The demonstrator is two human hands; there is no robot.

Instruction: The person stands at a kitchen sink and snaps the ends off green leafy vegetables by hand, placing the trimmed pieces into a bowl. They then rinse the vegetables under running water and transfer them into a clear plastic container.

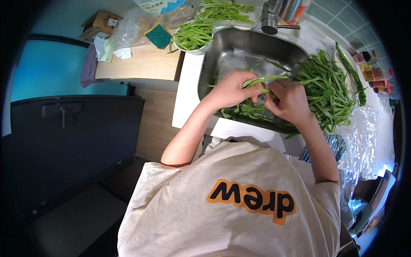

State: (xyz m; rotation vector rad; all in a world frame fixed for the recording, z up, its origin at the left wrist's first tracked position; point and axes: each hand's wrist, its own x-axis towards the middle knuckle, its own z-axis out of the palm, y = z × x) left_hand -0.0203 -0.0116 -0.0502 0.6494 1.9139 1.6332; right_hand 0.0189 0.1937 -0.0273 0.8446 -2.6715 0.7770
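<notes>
Over a stainless steel sink [253, 53], my left hand [233, 88] grips several green stems [273, 78] of a leafy vegetable, which point to the right. Close beside it, my right hand [287, 99] has its fingers curled around the other end of a stem; its fingertips are partly hidden. Loose leaves and stem pieces [252, 110] lie on the sink floor below both hands. A large heap of long-leaved greens [324, 90] rests on the counter at the sink's right edge. Cut stems [194, 35] fill a white bowl [201, 50] at the sink's far left corner.
A faucet [269, 19] stands behind the sink, near a clear tray of greens [224, 12]. A green-yellow sponge [158, 36] lies left of the bowl. Long green peppers [350, 69] and seasoning bottles [374, 74] are at right, with crumpled clear plastic [364, 138] nearer me.
</notes>
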